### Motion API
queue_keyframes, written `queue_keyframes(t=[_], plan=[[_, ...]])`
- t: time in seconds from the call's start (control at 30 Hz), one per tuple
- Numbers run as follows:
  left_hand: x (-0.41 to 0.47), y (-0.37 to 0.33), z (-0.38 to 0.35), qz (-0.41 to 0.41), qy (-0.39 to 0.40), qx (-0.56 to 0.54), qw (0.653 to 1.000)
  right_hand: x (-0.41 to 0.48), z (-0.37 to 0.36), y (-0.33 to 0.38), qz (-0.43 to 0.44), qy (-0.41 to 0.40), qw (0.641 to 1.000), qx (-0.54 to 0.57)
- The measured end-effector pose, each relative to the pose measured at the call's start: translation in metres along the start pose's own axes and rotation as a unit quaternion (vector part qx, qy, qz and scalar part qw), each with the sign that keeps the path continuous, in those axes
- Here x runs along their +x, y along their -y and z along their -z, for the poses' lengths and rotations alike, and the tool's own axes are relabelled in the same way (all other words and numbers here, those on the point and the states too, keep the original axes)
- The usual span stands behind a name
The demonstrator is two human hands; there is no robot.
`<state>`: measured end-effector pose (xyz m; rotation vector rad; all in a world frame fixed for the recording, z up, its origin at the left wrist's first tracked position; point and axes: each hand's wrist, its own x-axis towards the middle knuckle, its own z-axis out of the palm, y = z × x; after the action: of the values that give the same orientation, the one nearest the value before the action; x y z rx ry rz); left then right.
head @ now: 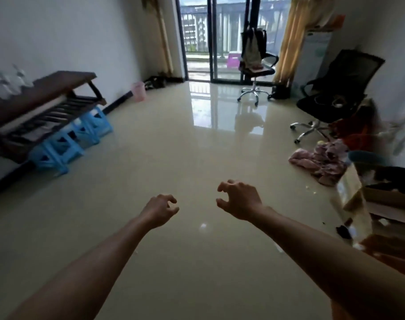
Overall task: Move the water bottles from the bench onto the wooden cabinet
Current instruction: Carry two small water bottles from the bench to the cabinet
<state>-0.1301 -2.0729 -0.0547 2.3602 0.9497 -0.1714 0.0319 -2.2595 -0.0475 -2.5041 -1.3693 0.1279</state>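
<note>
Both the left hand [161, 210] and right hand [239, 199] hang empty over the floor [173, 146], fingers loosely curled and apart, so turning toward the blurred water bottles [5, 85] on the dark bench [46, 95] at far left seems wise.

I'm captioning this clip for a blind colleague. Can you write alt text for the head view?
Two empty hands, left and right, reach out over a glossy floor. A dark wooden bench with blurred clear bottles stands at left; office chairs at right.
</note>
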Motion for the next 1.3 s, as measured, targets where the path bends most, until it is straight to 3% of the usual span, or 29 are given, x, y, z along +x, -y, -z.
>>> queue_keyframes(t=[0.2, 0.33, 0.6, 0.77, 0.93, 1.1, 1.3], plan=[[0.04, 0.116, 0.098, 0.095, -0.062, -0.03, 0.993, 0.131, -0.036, 0.112, 0.087, 0.033, 0.995, 0.022], [0.072, 0.169, 0.124, 0.139, -0.072, -0.067, 0.985, 0.207, -0.064, 0.148, 0.119, 0.061, 0.991, 0.022], [0.211, 0.26, 0.203, 0.207, -0.116, -0.11, 0.965, 0.42, -0.127, 0.21, 0.187, 0.106, 0.976, 0.03], [0.309, 0.307, 0.289, 0.254, -0.161, -0.125, 0.946, 0.581, -0.136, 0.265, 0.23, 0.127, 0.964, 0.033], [0.36, 0.368, 0.347, 0.297, -0.173, -0.146, 0.928, 0.689, -0.157, 0.332, 0.283, 0.145, 0.948, 0.017], [0.425, 0.461, 0.409, 0.313, -0.201, -0.15, 0.916, 0.795, -0.195, 0.412, 0.332, 0.149, 0.932, 0.005], [0.514, 0.567, 0.512, 0.297, -0.222, -0.157, 0.915, 0.925, -0.224, 0.514, 0.328, 0.129, 0.936, -0.002]])
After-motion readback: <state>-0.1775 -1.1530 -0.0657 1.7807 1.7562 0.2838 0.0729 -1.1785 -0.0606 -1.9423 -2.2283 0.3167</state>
